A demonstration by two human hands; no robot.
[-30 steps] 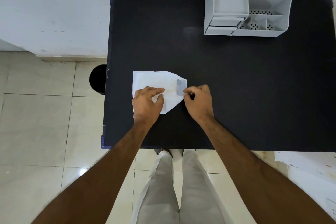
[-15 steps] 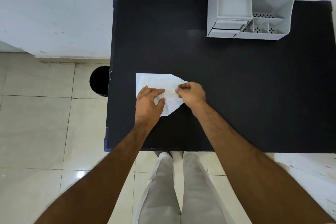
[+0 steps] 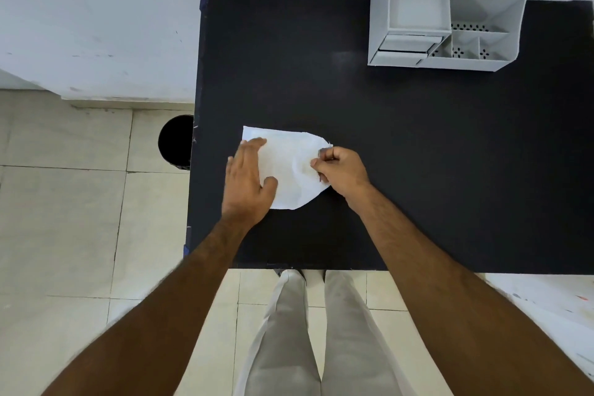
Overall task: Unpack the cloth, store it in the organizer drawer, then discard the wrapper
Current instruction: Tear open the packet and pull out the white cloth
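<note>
A white wrapped cloth packet [image 3: 286, 164] lies flat on the black table [image 3: 401, 145], near its left front part. My left hand [image 3: 249, 182] rests flat on the packet's left side, fingers spread, pressing it down. My right hand [image 3: 340, 170] is closed on the packet's right end, pinching its edge between thumb and fingers. The grey organizer [image 3: 450, 6] stands at the table's far right, with two small drawers [image 3: 406, 48] at its lower left, both pushed in.
A black round bin [image 3: 175, 141] stands on the tiled floor just left of the table. A white wall runs behind. My legs are below the table's front edge. White paper lies at the lower right.
My left hand has flattened and slid left over the packet. My right hand has moved left onto the packet's right end and closed on it.
</note>
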